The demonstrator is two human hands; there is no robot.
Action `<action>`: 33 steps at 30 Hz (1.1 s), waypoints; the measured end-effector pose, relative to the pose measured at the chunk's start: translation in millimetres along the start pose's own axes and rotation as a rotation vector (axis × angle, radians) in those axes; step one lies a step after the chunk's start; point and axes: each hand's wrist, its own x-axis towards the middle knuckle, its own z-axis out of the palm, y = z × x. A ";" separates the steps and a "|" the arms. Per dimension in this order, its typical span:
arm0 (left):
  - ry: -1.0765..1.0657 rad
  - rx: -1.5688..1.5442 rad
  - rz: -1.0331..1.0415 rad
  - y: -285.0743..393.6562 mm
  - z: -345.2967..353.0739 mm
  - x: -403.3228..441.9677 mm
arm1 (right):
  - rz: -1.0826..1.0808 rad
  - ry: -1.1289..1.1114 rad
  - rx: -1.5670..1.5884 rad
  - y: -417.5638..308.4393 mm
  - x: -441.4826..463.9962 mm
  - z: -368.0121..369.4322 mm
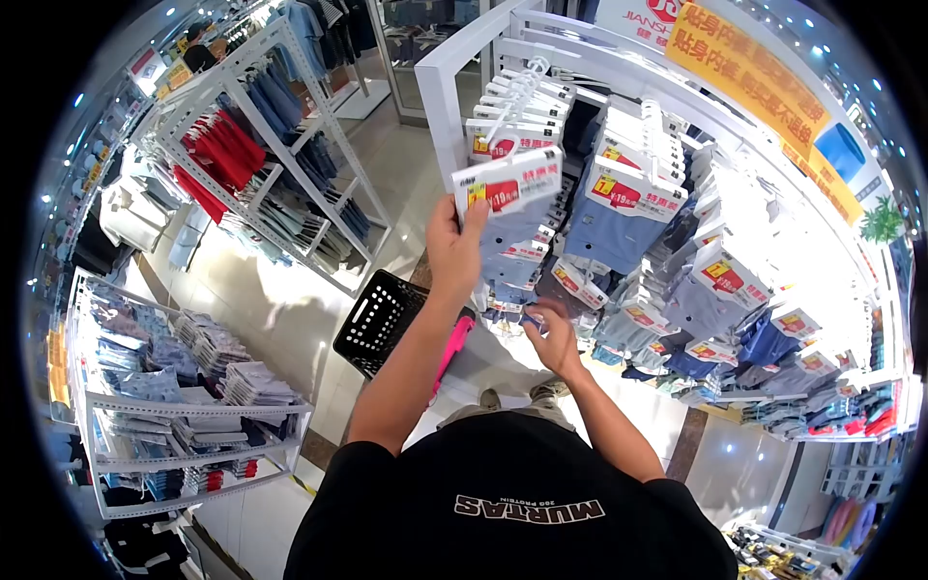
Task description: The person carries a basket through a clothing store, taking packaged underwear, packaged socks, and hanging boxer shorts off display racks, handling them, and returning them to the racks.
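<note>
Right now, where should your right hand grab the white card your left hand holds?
Probably pinch the card by its right edge, bringing the right hand in from the right. It looks flat, and that edge is free of fingers, while the left hand grips it near the lower left corner.

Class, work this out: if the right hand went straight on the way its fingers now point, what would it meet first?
Probably the lower hanging packs, up and left of the right hand, though depth is unclear in this single view.
</note>
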 end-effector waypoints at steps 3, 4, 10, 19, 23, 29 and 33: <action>0.035 -0.127 -0.109 24.1 3.2 -34.2 | 0.133 -0.075 0.219 -18.9 -19.9 -15.9; 0.030 -0.046 -0.119 21.1 -2.2 -46.5 | 0.239 -0.039 0.362 -10.8 -29.5 -12.4; -0.062 0.103 -0.479 -53.1 -34.4 -145.1 | 0.455 0.154 0.964 -30.1 -36.1 -53.5; -0.212 0.023 -0.834 -63.4 -37.6 -173.3 | 0.329 0.121 0.603 -56.6 -31.0 -50.2; -0.386 -0.106 -0.822 -63.3 -45.5 -173.3 | 0.401 0.271 0.758 -34.2 -31.9 -48.4; -0.245 0.012 -0.786 -67.0 -40.9 -182.9 | 0.263 0.080 0.436 -31.4 -41.0 -50.1; -0.077 0.121 -0.854 -61.3 -37.0 -179.9 | 0.158 -0.054 0.315 -53.0 -50.3 -42.9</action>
